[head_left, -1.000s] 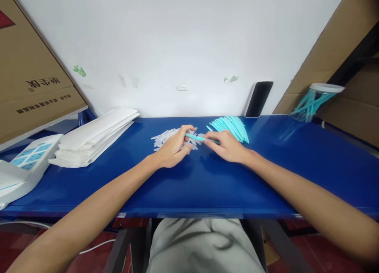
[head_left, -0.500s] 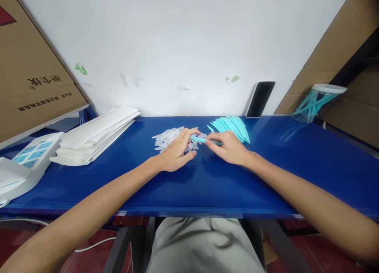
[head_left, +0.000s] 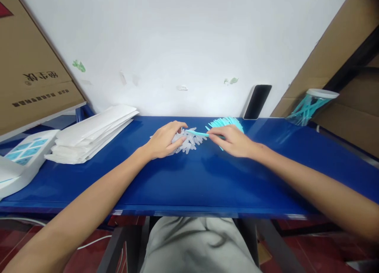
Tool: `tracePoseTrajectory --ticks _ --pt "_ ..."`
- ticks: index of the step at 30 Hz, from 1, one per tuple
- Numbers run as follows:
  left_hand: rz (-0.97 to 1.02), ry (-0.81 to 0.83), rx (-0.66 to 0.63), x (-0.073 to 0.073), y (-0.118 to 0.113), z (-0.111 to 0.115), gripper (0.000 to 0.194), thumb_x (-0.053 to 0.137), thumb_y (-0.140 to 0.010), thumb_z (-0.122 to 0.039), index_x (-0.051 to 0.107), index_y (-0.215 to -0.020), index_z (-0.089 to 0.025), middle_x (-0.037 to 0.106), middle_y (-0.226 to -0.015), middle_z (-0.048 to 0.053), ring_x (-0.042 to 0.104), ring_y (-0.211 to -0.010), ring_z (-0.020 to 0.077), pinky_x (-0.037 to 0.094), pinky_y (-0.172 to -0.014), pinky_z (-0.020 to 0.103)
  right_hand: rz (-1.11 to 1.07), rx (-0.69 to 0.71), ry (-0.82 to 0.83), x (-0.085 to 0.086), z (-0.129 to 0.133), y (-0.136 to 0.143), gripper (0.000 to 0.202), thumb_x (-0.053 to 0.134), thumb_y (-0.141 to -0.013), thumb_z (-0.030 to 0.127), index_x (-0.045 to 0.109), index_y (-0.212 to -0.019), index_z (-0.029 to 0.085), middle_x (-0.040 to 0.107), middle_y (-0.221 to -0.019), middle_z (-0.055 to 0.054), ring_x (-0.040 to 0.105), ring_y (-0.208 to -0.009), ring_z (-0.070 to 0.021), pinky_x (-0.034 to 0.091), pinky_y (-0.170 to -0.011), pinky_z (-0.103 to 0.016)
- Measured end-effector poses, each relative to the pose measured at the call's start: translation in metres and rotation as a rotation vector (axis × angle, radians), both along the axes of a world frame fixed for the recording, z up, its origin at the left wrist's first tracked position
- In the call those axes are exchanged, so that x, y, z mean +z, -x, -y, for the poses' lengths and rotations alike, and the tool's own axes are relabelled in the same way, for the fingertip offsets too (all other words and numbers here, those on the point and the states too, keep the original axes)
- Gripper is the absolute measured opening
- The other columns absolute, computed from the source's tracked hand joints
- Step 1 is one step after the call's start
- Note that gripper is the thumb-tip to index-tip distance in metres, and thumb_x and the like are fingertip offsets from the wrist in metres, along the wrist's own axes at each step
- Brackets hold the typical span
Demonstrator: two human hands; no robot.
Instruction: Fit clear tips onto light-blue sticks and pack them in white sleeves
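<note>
White wall (head_left: 160,40) rises behind our blue table (head_left: 189,182). Our left hand (head_left: 166,141) is curved, thumb and fingers apart; our right hand (head_left: 232,141) pinches together. Beyond the right fan turquoise sticks (head_left: 227,122); beneath the left lie translucent pieces (head_left: 188,145). Over these, our right fingertips clamp one slim stick (head_left: 197,134), its free end near our left fingertips.

A slim, pale turquoise, plastic-looking stick (head_left: 197,133) is held near the centre of the frame, almost level, its left end slightly higher than its right; behind and below it in the picture spreads a loose heap of small, whitish, translucent tapered pieces (head_left: 189,143), lying at mixed angles, its left part hidden; right of centre, slim turquoise sticks (head_left: 227,122) lie fanned side by side, their lower ends mostly covered.
</note>
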State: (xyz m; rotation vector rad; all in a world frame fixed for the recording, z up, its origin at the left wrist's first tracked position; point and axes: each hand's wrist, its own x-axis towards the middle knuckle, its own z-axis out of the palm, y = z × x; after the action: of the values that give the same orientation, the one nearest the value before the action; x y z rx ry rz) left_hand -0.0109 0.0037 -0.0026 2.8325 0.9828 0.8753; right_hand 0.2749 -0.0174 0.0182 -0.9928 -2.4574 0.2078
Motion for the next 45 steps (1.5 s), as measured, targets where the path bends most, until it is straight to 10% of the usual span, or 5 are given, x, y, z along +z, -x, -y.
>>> tracePoseTrajectory --ticks 7,17,29,45 --pt "-0.169 -0.021 0.058 -0.008 -0.004 -0.005 0.039 0.038 -0.103 -0.043 0.069 -0.106 -0.019 0.064 -0.107 0.011 0.055 -0.103 0.0277 0.043 -0.093 0.046 0.222 -0.197 -0.225 -0.023 0.021 -0.018 0.043 0.037 -0.103 0.029 0.071 -0.127 0.017 0.063 -0.092 -0.008 0.058 -0.073 -0.018 0.037 -0.062 -0.028" --pt "-0.293 0.154 -0.097 -0.018 -0.022 0.012 0.053 0.039 -0.104 -0.054 0.045 -0.152 -0.032 0.032 -0.165 0.008 0.021 -0.155 0.0348 0.015 -0.123 0.06 0.215 -0.446 -0.02 -0.033 0.028 -0.008 0.041 0.038 -0.1 0.022 0.07 -0.125 0.016 0.059 -0.101 -0.011 0.061 -0.085 -0.0217 0.045 -0.071 -0.031" --pt "-0.336 0.202 -0.004 -0.022 -0.015 -0.002 0.056 0.036 -0.104 -0.055 0.046 -0.152 -0.028 0.035 -0.163 0.012 0.03 -0.152 0.0351 0.021 -0.121 0.061 0.413 -0.399 0.033 -0.023 0.003 0.041 0.037 0.039 -0.101 0.029 0.072 -0.106 0.012 0.065 -0.103 -0.015 0.065 -0.083 -0.0242 0.041 -0.07 -0.034" --pt "-0.203 0.2 -0.046 -0.024 -0.019 -0.002 0.053 0.026 -0.107 -0.048 0.047 -0.148 -0.023 0.049 -0.154 0.012 0.042 -0.145 0.0292 0.026 -0.12 0.052 0.329 -0.245 -0.027 -0.035 0.016 0.031 0.049 0.034 -0.105 0.045 0.059 -0.141 0.024 0.054 -0.14 -0.016 0.055 -0.119 -0.033 0.04 -0.099 -0.044"
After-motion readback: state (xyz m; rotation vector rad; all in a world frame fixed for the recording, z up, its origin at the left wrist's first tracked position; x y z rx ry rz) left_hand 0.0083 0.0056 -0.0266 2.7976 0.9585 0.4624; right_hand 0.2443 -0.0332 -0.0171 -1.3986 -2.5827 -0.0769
